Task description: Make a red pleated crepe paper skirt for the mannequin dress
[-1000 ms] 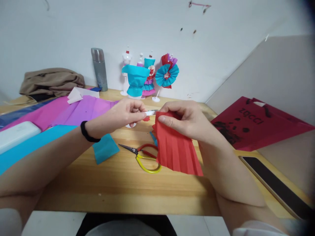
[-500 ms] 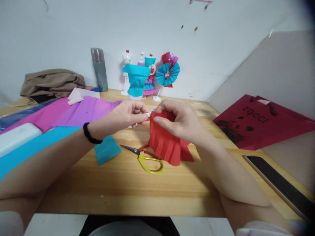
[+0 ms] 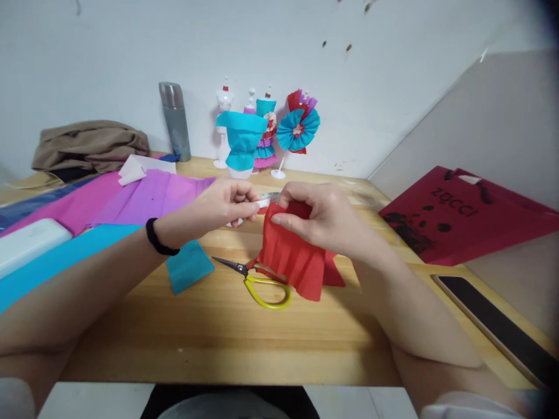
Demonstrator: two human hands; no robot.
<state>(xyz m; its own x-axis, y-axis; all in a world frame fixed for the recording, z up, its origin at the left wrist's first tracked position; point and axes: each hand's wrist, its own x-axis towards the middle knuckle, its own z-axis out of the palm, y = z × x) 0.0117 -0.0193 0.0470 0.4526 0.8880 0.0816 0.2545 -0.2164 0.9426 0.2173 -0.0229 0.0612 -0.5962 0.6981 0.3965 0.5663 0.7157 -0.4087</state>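
Observation:
Pinched between the thumb and fingers of my left hand (image 3: 233, 203) is a narrow white strip (image 3: 264, 203), perhaps tape. My right hand (image 3: 317, 215) grips the upper edge of a pleated red crepe paper piece (image 3: 293, 256), which hangs down over the table. The strip's right end lies close to the paper's top corner; whether they touch I cannot tell. Below the hands, scissors (image 3: 250, 278) with one yellow and one red handle lie partly under the red paper. A teal paper square (image 3: 190, 266) rests left of them, and another red piece (image 3: 334, 272) shows behind the hanging one.
Several small dress-form figures in coloured paper stand by the wall, one with a teal top (image 3: 242, 139). At left are purple paper (image 3: 152, 195), a teal sheet (image 3: 87, 244), a white case (image 3: 32, 247), brown cloth (image 3: 91, 145) and a flask (image 3: 175, 122). A red bag (image 3: 463, 221) and phone (image 3: 489, 320) are at right.
My right hand has shifted slightly right and down, widening the gap between the hands and exposing more white strip. The red paper's lower edge has swung a little.

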